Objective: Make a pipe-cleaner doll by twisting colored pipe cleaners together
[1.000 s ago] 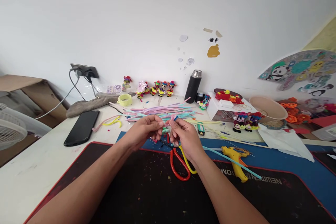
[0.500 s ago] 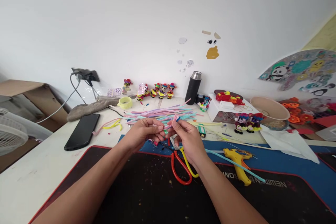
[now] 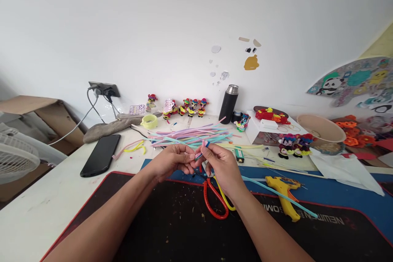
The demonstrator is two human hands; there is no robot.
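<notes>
Head view showed both hands meeting above the tabletop (image 3: 55, 196), clamped on a small pink-and-blue fuzzy piece (image 3: 204, 145) held up between their fingertips. The left hand (image 3: 173, 159) pinched its lower end, the right hand (image 3: 223, 166) its upper part; fingers covered much of it, so it was perhaps a bent strip, its full shape hard to make out. From the hands, scissors (image 3: 220, 215) lay at five o'clock, red and yellow handles showing, the blades mostly hidden. A light-blue strip (image 3: 302, 208) crossed a yellow glue gun (image 3: 287, 202) at four o'clock, its near end lost behind the right wrist. At twelve o'clock, fingers covered the near edge of a pile of pastel strips (image 3: 190, 133). A fan (image 3: 18, 151) at nine o'clock and a black mat (image 3: 184, 229) at six were both cut off.
</notes>
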